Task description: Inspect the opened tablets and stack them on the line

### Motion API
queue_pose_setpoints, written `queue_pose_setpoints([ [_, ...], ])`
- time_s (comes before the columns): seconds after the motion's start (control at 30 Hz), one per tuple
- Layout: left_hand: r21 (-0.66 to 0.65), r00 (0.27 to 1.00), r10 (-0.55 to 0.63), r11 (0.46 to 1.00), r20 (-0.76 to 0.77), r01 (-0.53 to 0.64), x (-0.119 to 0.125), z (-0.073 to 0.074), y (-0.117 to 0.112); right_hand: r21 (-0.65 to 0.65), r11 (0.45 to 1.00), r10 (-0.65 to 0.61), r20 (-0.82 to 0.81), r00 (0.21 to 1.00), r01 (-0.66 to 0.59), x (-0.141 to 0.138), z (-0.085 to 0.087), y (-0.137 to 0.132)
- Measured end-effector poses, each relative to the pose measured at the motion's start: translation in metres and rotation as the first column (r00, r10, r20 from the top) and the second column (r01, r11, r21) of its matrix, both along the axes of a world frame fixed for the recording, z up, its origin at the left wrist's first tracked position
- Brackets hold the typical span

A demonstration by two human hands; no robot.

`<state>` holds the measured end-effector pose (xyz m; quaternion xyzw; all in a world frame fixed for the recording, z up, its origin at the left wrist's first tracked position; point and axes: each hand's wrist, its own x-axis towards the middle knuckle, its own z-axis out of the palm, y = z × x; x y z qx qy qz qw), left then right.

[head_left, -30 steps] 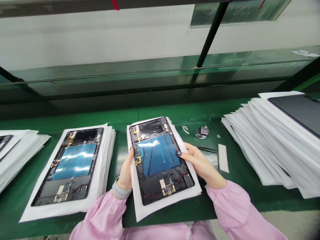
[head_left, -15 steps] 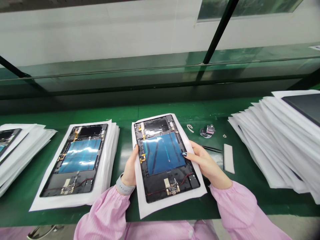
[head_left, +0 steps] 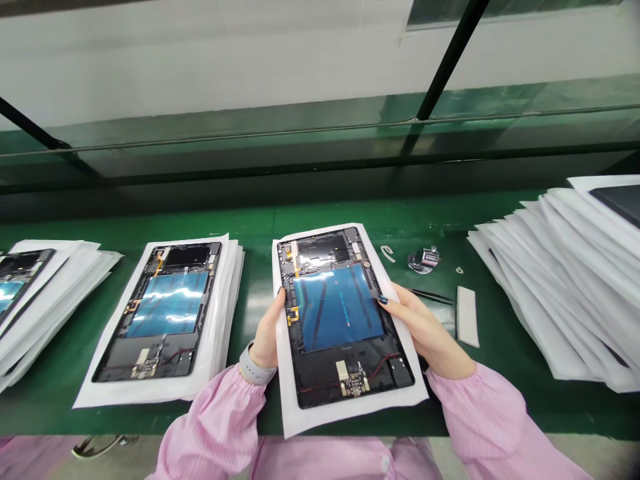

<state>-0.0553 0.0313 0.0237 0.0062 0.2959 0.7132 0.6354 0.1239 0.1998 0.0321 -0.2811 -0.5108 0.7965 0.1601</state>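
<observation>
Both my hands hold an opened tablet [head_left: 325, 367], its inside facing up, with a blue battery, yellow flex cables and a small circuit board. A white foam sheet [head_left: 295, 423] lies under it and sticks out around its edges. My left hand [head_left: 267, 333] is closed on the left edge, its thumb on the rim. My right hand [head_left: 420, 327] grips the right edge, thumb over the battery's side and fingers behind the sheet. Just right of that hand lie black tweezers [head_left: 435, 295] and a pale rectangular block [head_left: 467, 317].
To the left, another opened tablet [head_left: 120, 350] rests on a stack of white sheets [head_left: 227, 300]. A further stack [head_left: 65, 313] stands at the far left. A tall sheet-wrapped stack [head_left: 545, 287] fills the right. A small metal object [head_left: 424, 259] sits on the green table [head_left: 320, 210].
The view has shifted slightly, so most things appear a little further right. Both hands keep their hold on the tablet and sheet, which are tilted much as before.
</observation>
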Motion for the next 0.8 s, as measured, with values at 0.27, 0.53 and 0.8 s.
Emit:
queue_pose_setpoints([
  [0.27,-0.047,1.0,0.004,0.999,-0.014,-0.004,0.0013,-0.0021,-0.0008,0.055,0.998,0.017,0.03,0.999,-0.018,-0.0005,0.002,-0.0006],
  [0.53,-0.01,0.995,-0.048,0.999,-0.09,0.047,-0.0003,-0.0001,0.0005,0.062,0.997,-0.049,0.052,0.997,0.045,0.0001,0.0052,-0.003],
  [0.8,0.001,0.937,0.092,0.995,-0.338,-0.098,-0.0034,0.0015,0.0024,0.074,0.979,-0.19,0.025,0.981,0.188,0.0013,0.0048,-0.0039],
])
